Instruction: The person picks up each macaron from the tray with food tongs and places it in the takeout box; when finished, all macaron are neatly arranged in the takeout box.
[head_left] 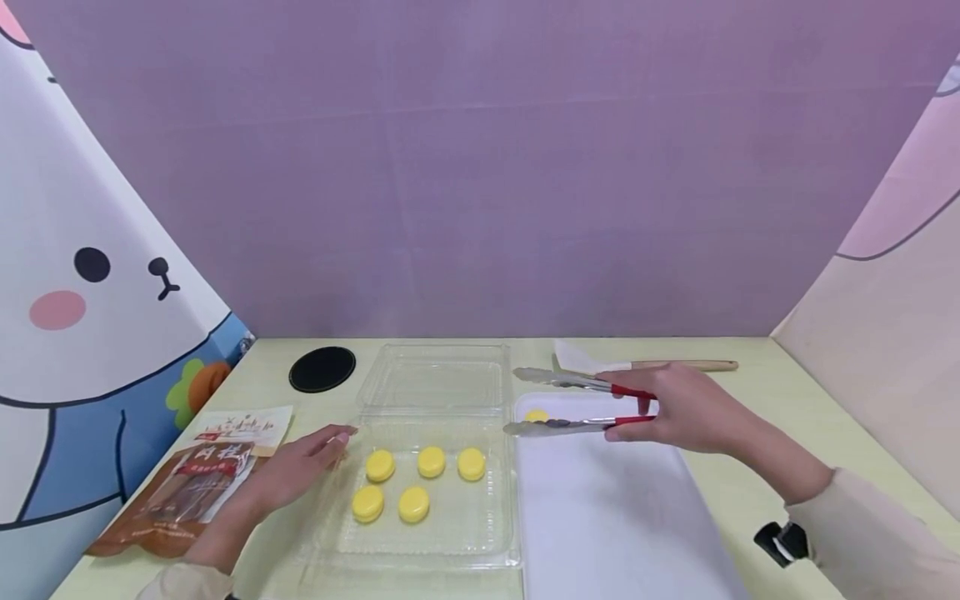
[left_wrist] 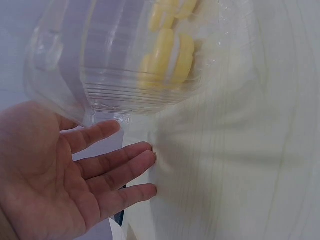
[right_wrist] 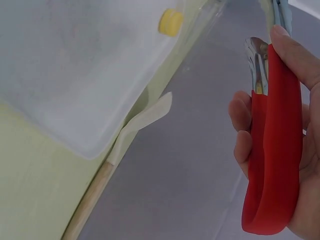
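My right hand [head_left: 678,408] grips a pair of metal tongs [right_wrist: 275,140] by the red handles, their arms spread apart over the far end of the white tray [head_left: 600,500]. Between the tong arms, in the head view, one yellow macaron [head_left: 537,415] shows on that tray. Several yellow macarons [head_left: 413,504] lie in the base of a clear plastic clamshell box [head_left: 450,546], whose lid is folded back. At the box's left side my left hand [head_left: 303,467] has its fingers loosely extended; in the left wrist view its fingertips are right by the box's corner.
A brown food pouch [head_left: 180,500] lies left of the left forearm. Behind are a round black coaster [head_left: 322,369] and a white spatula [head_left: 682,365] with a wooden handle. A purple backdrop [head_left: 510,208] rises at the table's back edge.
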